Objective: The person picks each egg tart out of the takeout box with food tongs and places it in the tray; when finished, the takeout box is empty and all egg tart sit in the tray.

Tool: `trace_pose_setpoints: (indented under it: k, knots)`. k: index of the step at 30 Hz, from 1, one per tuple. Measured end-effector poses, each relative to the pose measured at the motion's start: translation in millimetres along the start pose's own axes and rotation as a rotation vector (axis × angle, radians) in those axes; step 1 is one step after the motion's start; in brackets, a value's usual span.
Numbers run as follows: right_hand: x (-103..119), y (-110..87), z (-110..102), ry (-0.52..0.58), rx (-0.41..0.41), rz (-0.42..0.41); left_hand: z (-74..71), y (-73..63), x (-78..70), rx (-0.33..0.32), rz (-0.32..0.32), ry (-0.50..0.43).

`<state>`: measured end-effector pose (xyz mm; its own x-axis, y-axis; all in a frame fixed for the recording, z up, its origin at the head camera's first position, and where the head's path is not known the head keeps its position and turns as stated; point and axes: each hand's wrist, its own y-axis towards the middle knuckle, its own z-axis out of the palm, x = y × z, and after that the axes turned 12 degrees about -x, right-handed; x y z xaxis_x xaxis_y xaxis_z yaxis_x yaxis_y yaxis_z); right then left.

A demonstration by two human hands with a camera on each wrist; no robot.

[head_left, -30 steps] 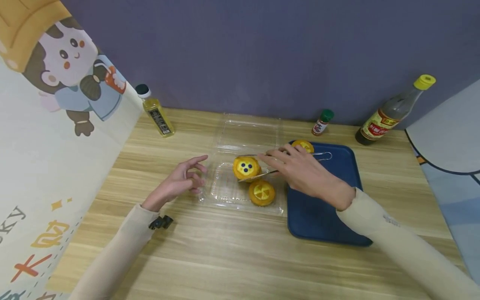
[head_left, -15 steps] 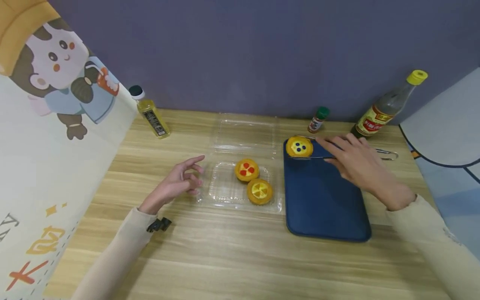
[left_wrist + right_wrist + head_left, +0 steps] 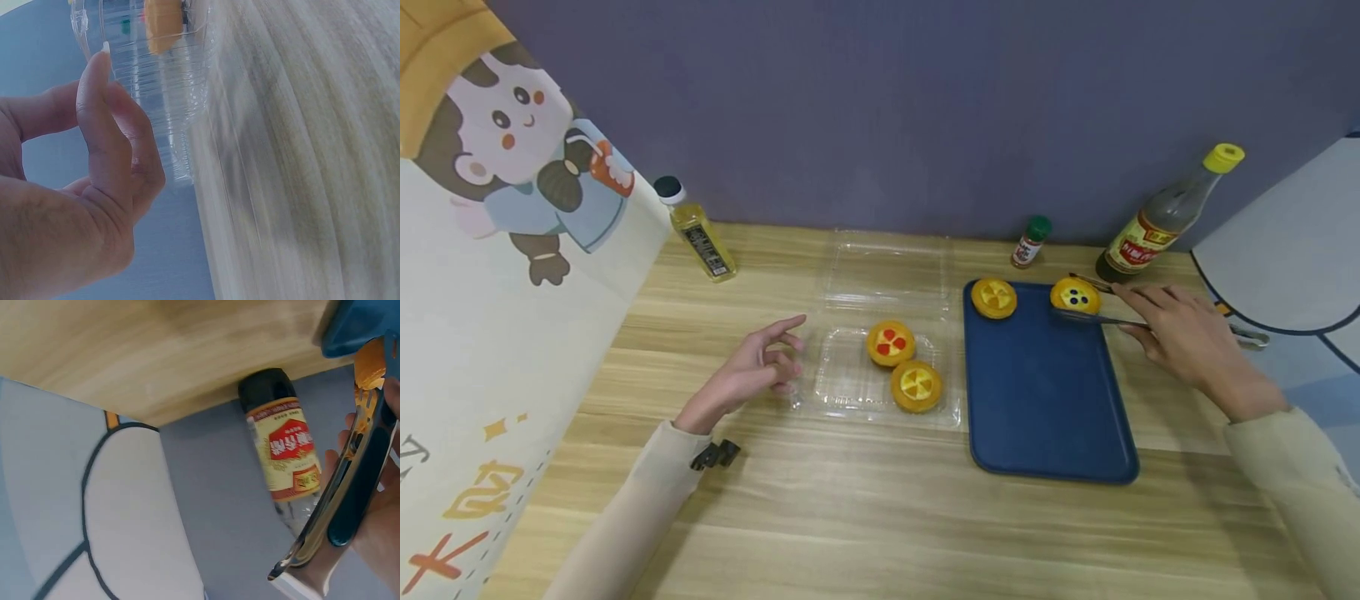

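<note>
The person wears long sleeves in a pale cream-beige. The left sleeve (image 3: 625,508) is plain and fairly smooth, with soft creases toward its cuff (image 3: 683,433), which ends at the wrist with a simple straight edge. Beside that cuff is a small black device (image 3: 715,454), made up of two chunky, angular lumps; its finer details are too small to read. The right sleeve (image 3: 1288,483) is the same cream-beige, loosely cut, and carries a faint greyish marking (image 3: 1345,477) near the picture's edge, too blurred to make out. Both the left hand (image 3: 741,371) and the right hand (image 3: 1187,342) are bare, with slender fingers. One left fingernail (image 3: 106,47) extends slightly past its fingertip.
</note>
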<state>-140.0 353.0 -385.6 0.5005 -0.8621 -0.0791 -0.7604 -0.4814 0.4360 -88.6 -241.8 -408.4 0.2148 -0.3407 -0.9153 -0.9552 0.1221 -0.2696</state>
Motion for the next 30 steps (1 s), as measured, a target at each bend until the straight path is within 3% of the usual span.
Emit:
trace_pose_setpoints:
  k: [6,18,30]
  knots:
    - [-3,-6.2,8,0.005,-0.008,0.007,-0.3,-0.8,-0.1,0.0,-0.006,-0.002]
    - [0,-8.8,17,0.034,0.057,0.071,-0.2,-0.4,-0.8,0.003,-0.004,0.007]
    - [0,-11.7,19,0.039,0.047,0.067,-0.5,-0.6,-0.8,0.006,-0.013,0.0]
